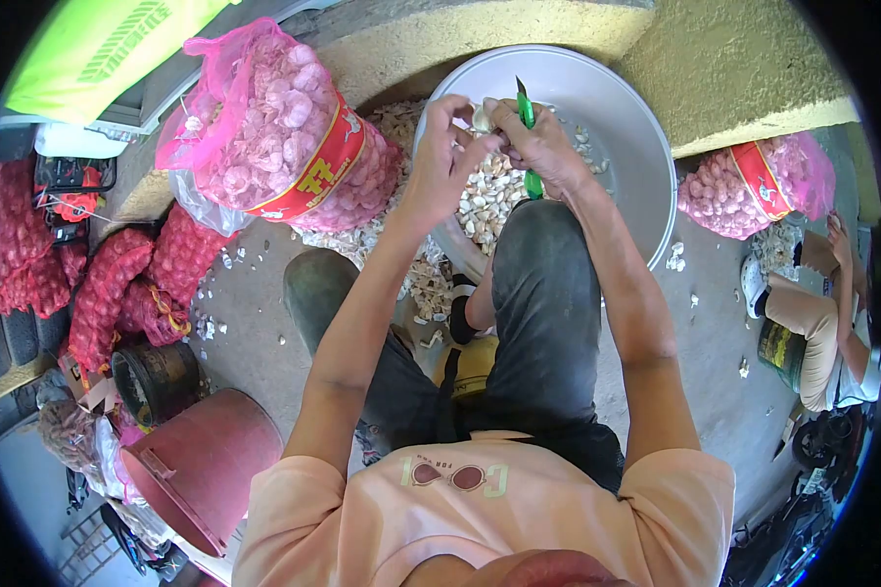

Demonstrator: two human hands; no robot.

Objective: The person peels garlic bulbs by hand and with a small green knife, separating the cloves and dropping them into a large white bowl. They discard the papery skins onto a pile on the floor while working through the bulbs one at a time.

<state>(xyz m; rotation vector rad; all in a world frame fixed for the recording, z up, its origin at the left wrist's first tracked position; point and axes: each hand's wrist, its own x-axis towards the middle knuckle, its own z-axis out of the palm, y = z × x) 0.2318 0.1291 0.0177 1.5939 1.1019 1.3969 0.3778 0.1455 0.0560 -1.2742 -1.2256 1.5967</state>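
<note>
My right hand [543, 152] is closed around a small knife with a green handle [527, 110], its dark blade [521, 86] pointing up and away from me. Between both hands is a pale piece of garlic [483, 116], against the right thumb. My left hand [442, 161] has its fingers curled at the garlic's left side, fingertips right at its edge. Beneath them, a wide white basin [641, 186] holds many loose garlic cloves [489, 205], mostly on its near left side. My knee overlaps the basin's near rim in this view.
Mesh sacks of garlic stand at left [294, 117] and right [754, 186]. Red net sacks [108, 293] lie far left, near a dark bucket [157, 382] and a pink tub [206, 470]. Peelings [431, 284] litter the floor. Another person [812, 323] sits at far right.
</note>
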